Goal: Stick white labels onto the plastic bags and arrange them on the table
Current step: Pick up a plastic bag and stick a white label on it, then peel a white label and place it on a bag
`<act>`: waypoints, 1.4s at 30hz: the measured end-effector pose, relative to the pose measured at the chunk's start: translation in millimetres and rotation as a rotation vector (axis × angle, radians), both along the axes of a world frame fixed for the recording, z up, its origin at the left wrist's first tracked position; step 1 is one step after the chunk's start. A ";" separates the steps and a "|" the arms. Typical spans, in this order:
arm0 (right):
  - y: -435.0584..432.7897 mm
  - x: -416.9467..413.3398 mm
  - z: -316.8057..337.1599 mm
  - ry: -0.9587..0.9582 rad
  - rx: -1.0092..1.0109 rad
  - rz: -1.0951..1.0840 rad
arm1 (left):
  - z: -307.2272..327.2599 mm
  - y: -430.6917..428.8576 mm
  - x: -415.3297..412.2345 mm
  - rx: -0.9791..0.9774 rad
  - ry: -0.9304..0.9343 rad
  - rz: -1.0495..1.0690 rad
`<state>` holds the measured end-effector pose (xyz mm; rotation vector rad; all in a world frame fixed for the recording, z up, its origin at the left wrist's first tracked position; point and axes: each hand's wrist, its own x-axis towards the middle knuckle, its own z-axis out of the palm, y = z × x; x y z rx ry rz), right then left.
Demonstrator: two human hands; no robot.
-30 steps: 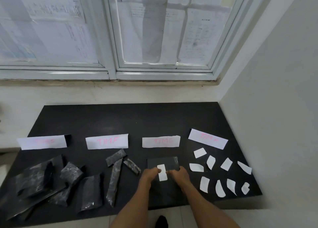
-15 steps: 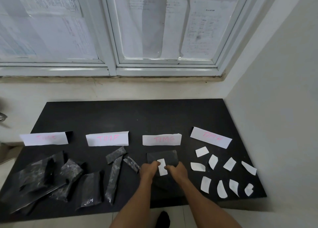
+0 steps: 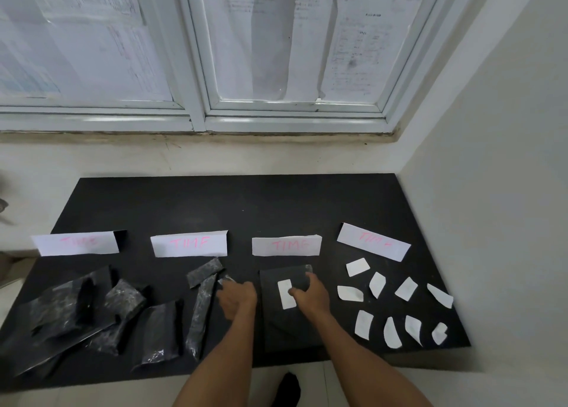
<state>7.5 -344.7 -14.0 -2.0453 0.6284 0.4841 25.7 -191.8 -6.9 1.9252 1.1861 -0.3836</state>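
Observation:
A flat black plastic bag [image 3: 276, 323] lies under the third "TIME" strip, with a white label [image 3: 285, 296] on it. My right hand [image 3: 312, 294] rests on this bag, thumb pressing the label's right edge and fingers spread towards the bag's top right corner. My left hand [image 3: 238, 299] sits just left of the bag, over a small crinkled bag [image 3: 226, 280] whose end shows at my fingertips; whether they grip it is hidden. Several loose white labels [image 3: 376, 283] lie at the right. More black bags [image 3: 201, 311] lie to the left.
Four white paper strips [image 3: 285, 245] with pink "TIME" writing line the black mat [image 3: 233, 203]. A pile of larger black bags [image 3: 70, 308] fills the left front. The wall runs along the right and the window sill along the back. A dark foot [image 3: 287, 389] shows below the mat.
My left hand left the label and moved left onto the small crinkled bag. My right hand stayed on the labelled bag, its thumb now pressing the label.

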 end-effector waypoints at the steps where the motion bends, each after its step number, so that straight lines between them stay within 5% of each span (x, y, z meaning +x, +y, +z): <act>1: 6.3 1.5 0.7 -0.001 -0.005 0.043 | -2.3 5.1 1.1 -0.016 -0.003 -0.010; 8: 82.3 9.6 -10.1 -0.049 -0.064 0.421 | -0.8 48.7 -8.5 -0.114 -0.057 -0.150; 14: 139.9 7.5 -31.9 -0.028 -0.217 0.532 | -20.2 86.8 -12.1 -0.389 -0.053 -0.042; 20: 162.3 -1.6 -49.0 -0.010 -0.299 0.391 | -29.2 111.3 -14.0 -0.521 0.010 -0.038; 30: 145.8 -14.1 -20.4 -0.128 0.022 0.186 | -30.6 92.4 -12.1 -0.487 -0.119 -0.101; 37: 57.4 -18.0 16.9 -0.266 0.014 -0.034 | 6.1 15.2 9.2 -0.618 -0.173 -0.227; 42: -26.0 -27.6 14.5 -0.200 -0.198 -0.195 | 18.4 -38.2 15.6 -0.708 -0.106 -0.340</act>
